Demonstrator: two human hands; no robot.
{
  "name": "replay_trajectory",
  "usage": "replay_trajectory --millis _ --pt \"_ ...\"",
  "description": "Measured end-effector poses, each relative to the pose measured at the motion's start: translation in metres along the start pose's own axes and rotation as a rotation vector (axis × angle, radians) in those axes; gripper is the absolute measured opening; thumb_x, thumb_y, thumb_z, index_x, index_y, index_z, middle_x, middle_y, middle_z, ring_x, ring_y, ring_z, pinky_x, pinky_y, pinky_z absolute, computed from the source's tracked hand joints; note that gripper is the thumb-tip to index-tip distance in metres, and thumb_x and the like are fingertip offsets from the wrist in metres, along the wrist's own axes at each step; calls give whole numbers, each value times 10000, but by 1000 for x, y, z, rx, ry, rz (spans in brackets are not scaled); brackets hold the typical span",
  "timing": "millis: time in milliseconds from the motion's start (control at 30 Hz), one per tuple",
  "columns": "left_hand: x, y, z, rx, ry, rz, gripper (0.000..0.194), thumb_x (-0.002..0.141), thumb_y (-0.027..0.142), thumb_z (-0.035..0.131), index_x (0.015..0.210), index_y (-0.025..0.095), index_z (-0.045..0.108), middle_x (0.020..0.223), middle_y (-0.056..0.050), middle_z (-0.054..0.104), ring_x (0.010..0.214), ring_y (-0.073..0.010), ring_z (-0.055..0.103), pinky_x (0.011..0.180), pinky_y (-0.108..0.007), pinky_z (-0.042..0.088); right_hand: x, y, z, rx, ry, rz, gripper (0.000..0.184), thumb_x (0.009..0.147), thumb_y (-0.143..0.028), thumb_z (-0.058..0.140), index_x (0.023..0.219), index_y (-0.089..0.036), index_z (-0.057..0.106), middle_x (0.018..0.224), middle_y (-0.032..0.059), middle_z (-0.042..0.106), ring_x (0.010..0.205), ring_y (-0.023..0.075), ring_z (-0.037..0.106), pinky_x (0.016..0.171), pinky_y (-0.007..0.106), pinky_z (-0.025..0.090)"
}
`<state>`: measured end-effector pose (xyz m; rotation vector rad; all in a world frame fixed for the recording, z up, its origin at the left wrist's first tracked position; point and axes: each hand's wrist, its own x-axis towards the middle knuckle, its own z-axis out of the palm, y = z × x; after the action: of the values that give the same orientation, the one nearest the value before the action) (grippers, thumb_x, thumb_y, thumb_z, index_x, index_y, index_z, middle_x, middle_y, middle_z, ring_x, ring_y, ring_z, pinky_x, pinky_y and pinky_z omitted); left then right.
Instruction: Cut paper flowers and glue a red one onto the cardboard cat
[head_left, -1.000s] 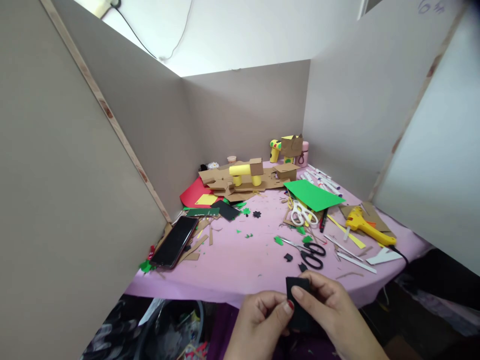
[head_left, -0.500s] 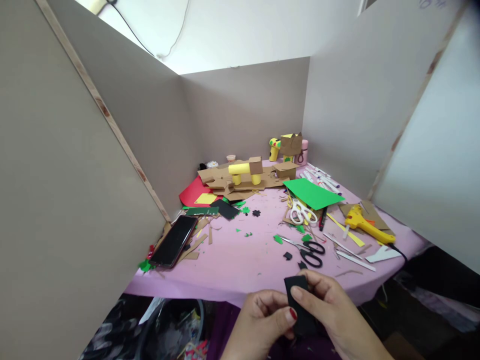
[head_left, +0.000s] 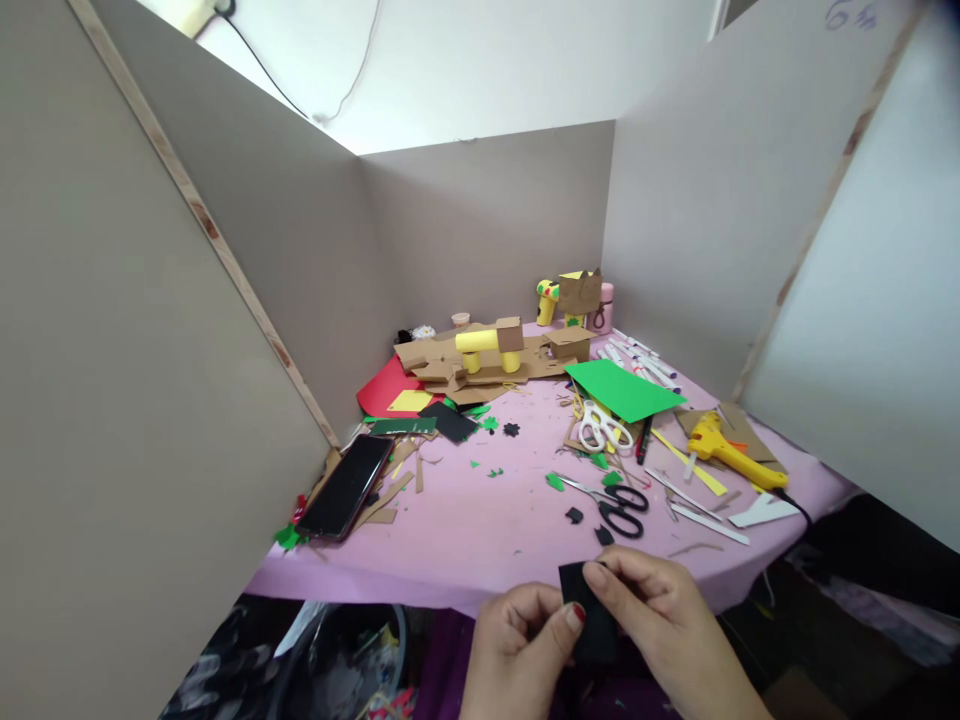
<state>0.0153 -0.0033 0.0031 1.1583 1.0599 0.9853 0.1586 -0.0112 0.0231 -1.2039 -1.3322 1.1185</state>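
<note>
Between my two hands is a piece of black paper (head_left: 595,622), held over my lap just off the table's front edge. My left hand (head_left: 520,640) pinches its left side with the thumb on top. At its upper right, my right hand (head_left: 651,612) grips the paper between thumb and fingers. Whether the piece is folded I cannot tell. Closest on the table are small black paper scraps (head_left: 604,536) and black-handled scissors (head_left: 616,502), lying with blades pointing left.
A yellow glue gun (head_left: 731,452) rests at the right, near white scissors (head_left: 601,428) and green paper (head_left: 624,390). A phone (head_left: 349,487) lies left. Behind stands a yellow and cardboard model (head_left: 487,342). Grey panels (head_left: 487,220) enclose the table; a bin (head_left: 397,640) is below.
My left thumb has moved up the black paper and slightly left. The right fingers have slid toward its upper right corner. The paper has shifted a little left.
</note>
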Motion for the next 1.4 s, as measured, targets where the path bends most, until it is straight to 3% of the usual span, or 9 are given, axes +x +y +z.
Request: replay_trajectory --millis 200,300,500,800,1000,1100,1233,1400 --pt "-3 9 0 -6 -22 39 375 681 491 675 594 140 575 519 32 463 508 -99 379 509 -209 300 3 1 -1 -133 0 -37 395 842 -464 480 556 -204 400 545 -62 298 522 117 324 476 229 282" --pt "-3 16 0 -9 25 105 345 707 495 651 689 158 577 601 23 488 568 -116 416 547 -209 340 4 0 -2 -204 -18 -56 405 844 -470 461 548 -206 383 536 -62 295 511 117 317 475 239 263" --pt "-3 21 -1 240 102 285 298 824 400 537 636 169 548 564 34 426 540 -111 382 523 -205 313 5 4 0 -229 -52 -62 413 844 -477 451 546 -214 338 551 -65 259 524 119 278 482 251 232" --pt "-7 21 0 228 227 309 240 802 324 579 624 163 589 537 25 480 522 -114 430 504 -198 334 4 1 3 -192 -77 -27 389 849 -485 434 581 -204 406 556 -59 304 531 124 305 489 245 261" --pt "-2 27 1 176 167 300 126 767 293 612 767 173 652 703 -26 608 639 -151 541 574 -213 406 3 3 5 -230 -89 -92 383 863 -446 429 565 -206 393 552 -53 329 530 127 333 495 245 268" --pt "4 31 0 250 118 344 168 763 254 605 618 170 611 658 -25 579 655 -164 539 619 -237 417 4 3 8 -219 -115 -120 356 865 -417 427 581 -204 407 563 -49 351 538 129 350 501 241 284" --pt "8 31 1 214 236 351 178 780 245 577 616 178 562 627 1 533 632 -154 507 605 -236 408 4 3 12 -208 -136 -117 340 873 -404 416 596 -208 402 562 -51 358 535 128 373 505 232 316" --pt "8 22 5 159 266 360 170 766 237 597 611 176 563 625 9 526 627 -149 498 601 -230 408 2 11 14 -198 -126 -87 346 884 -429 401 621 -206 434 562 -43 406 526 137 450 506 227 383"
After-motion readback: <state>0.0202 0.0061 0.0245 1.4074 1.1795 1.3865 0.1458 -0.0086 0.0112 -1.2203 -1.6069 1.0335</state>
